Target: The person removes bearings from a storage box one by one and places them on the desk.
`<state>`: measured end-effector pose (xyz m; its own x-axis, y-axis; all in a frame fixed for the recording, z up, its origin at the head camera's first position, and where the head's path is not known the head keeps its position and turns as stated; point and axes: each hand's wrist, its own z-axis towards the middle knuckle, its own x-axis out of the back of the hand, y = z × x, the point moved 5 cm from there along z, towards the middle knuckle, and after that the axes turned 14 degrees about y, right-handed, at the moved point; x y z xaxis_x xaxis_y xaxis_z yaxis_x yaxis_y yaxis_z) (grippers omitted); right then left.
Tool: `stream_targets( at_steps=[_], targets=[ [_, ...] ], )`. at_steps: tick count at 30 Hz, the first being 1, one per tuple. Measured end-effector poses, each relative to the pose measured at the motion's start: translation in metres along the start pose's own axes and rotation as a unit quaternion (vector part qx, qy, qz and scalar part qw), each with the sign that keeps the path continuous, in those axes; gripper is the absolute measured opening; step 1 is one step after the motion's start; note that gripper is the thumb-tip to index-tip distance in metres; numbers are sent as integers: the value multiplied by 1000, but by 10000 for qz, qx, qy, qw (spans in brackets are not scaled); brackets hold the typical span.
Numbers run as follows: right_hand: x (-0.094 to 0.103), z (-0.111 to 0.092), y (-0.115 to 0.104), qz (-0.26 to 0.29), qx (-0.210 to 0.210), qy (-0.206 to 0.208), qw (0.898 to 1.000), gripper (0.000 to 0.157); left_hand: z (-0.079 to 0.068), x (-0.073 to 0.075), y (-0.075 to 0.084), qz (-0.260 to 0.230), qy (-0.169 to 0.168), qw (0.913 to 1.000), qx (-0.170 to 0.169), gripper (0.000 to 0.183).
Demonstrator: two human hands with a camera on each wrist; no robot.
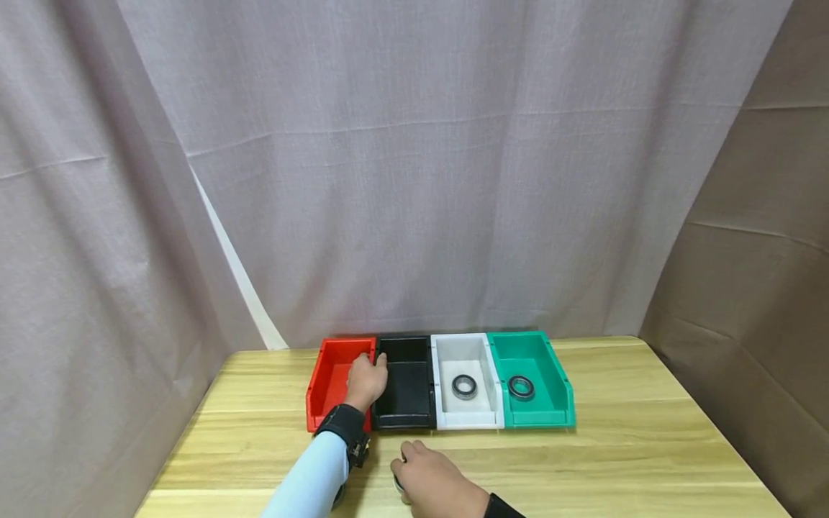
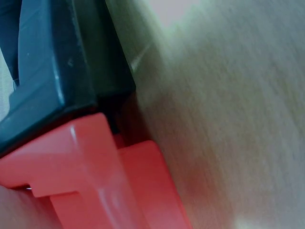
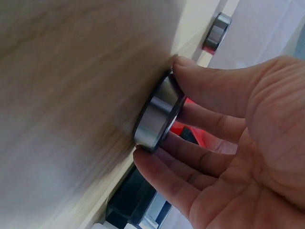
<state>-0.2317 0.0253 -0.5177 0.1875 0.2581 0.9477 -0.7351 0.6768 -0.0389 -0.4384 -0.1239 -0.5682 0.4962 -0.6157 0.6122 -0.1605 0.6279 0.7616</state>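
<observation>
My right hand (image 1: pixel 435 480) is low over the front of the table, thumb and fingers pinching a metal bearing ring (image 3: pixel 157 112) by its rim. In the right wrist view that bearing stands tilted close over the wood. My left hand (image 1: pixel 367 379) reaches over the wall between the red bin (image 1: pixel 314 403) and the black bin (image 1: pixel 404 385). Its thumb side is above the black bin, while the other fingertips are hidden down by the red one; I cannot tell what they hold. The left wrist view shows only the bins' front corners and the tabletop.
Beside the black bin stand a white bin (image 1: pixel 463 419) and a green bin (image 1: pixel 550 417), in one row, with one bearing (image 1: pixel 464 387) in the white and another bearing (image 1: pixel 521 388) in the green. A further bearing (image 3: pixel 218 32) lies on the table, mostly behind my left forearm.
</observation>
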Motion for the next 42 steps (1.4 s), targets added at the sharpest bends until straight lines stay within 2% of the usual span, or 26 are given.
stream_targets(
  at_steps=[3,6,9,16,21,24,26,28,33,37,42],
  targets=[
    [0,0,2,139,-120,-177,9997,29,-2,-1,1,-24,-39,10000,87,39],
    [1,0,6,438,-338,-461,9974,40,-4,-1,2,30,-34,10000,5,40],
    [5,-1,10,726,-508,-436,9951,51,-5,2,4,45,-65,9999,-110,41],
    [29,-3,30,928,-871,567,9902,55,-7,19,10,53,-42,9999,-76,44],
    [46,-4,59,861,-1320,1252,9795,57,-3,14,4,-49,-121,9999,46,48],
    [54,-6,76,840,-1507,1625,9715,58,-2,17,5,-140,45,9999,24,50],
    [60,-8,86,771,-1611,1876,9659,57,-5,26,12,-157,224,9995,-146,54],
    [65,-11,96,686,-1714,2075,9607,56,-16,46,30,-205,338,9985,-369,56],
    [75,-22,118,453,-2005,2367,9496,54,-45,89,70,-344,298,9950,-888,58],
    [81,-31,131,250,-2052,2606,9430,53,-59,106,86,-333,200,9889,-1432,55],
    [86,-44,144,63,-1993,2672,9428,54,-87,119,96,-442,-64,9784,-2018,51]
  ],
)
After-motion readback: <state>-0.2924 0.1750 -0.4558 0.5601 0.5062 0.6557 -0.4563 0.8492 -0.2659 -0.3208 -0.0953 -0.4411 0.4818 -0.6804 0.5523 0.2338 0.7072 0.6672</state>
